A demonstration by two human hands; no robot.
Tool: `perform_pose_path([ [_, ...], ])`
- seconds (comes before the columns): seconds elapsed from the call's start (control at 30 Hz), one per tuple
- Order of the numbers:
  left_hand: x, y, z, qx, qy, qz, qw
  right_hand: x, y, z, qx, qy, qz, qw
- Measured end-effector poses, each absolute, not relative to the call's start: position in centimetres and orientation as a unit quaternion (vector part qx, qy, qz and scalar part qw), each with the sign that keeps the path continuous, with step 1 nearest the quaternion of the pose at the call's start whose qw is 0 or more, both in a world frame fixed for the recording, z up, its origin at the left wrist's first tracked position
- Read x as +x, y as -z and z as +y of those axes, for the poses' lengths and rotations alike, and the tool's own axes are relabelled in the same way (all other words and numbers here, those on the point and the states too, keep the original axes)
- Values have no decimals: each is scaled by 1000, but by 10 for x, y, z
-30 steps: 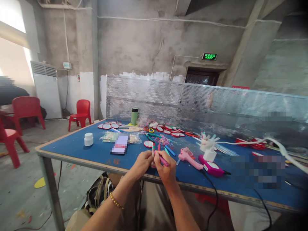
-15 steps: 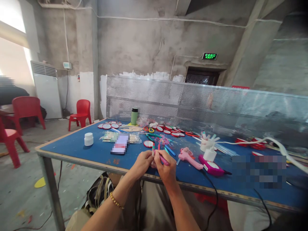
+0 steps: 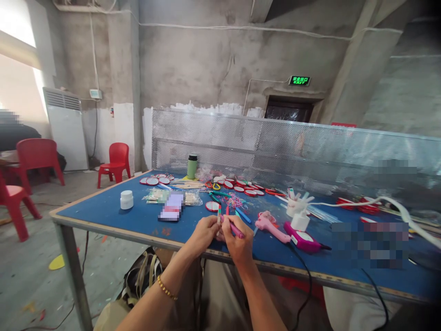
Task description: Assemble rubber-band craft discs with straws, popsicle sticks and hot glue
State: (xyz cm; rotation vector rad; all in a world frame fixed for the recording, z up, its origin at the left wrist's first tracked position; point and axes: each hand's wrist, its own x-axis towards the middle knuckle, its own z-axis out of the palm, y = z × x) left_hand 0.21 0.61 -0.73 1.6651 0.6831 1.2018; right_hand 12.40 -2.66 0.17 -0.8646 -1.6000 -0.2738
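Hands: left (image 3: 203,233) pinching striped stick (image 3: 219,214), right (image 3: 237,242) gripping pink marker (image 3: 234,229); glue gun (image 3: 270,225) just right.

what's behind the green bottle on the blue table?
Right behind the green bottle stands a perforated metal screen, with a grey concrete wall above it. What lies on the screen's far side is mostly hidden; only white shapes show along its top edge.

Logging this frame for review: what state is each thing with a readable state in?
left hand: shut on striped stick
striped stick: upright, pinched at its lower end
right hand: shut on pink marker
pink marker: tilted, tip toward the stick
pink glue gun: lying on the table, unheld
green bottle: upright, capped
white jar: upright, lid on
exit sign: lit
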Motion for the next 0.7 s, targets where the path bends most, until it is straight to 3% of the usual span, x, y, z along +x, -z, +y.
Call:
perform_pose_path([
  [0.7,3,12,10,684,-482,276,473,126,2,-24,-395,146,-682,598],
])
